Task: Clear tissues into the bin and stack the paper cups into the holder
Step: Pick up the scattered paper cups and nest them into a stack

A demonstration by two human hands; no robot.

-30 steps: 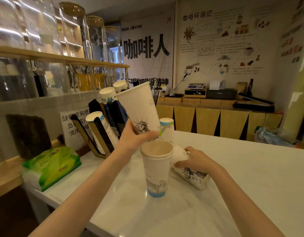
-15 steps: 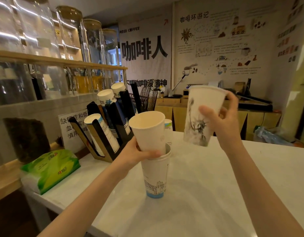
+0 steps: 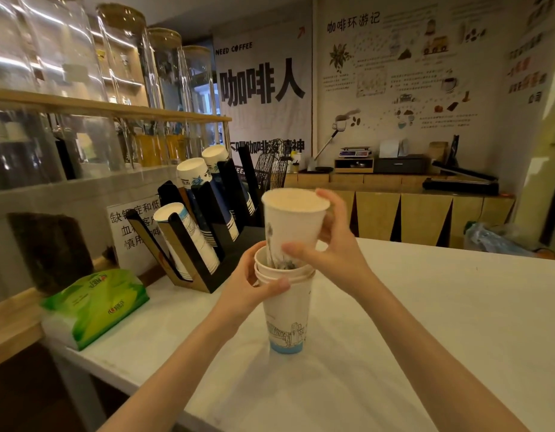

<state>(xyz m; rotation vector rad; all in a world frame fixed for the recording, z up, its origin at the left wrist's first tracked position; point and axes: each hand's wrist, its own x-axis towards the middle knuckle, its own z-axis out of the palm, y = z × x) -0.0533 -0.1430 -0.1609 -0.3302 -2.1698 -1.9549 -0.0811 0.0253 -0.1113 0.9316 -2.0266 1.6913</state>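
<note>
The right hand grips a white paper cup by its wall, thumb in front and fingers behind near the rim. The cup is upright, mouth up, and its lower part sits inside the nested cups below; it is only partly seated, most of its wall showing above their rims. The left hand is closed around the top of the nested cups, thumb across the front just under the rims. Two rims are visible there, one inside the other. The outer cup stands upright on the white counter, with a line drawing and a blue band at its base.

The black cup holder stands on the counter to the left of the hands, near but apart. Its tilted slots carry stacks of cups. A green tissue pack lies at the counter's left end, beside the holder.
</note>
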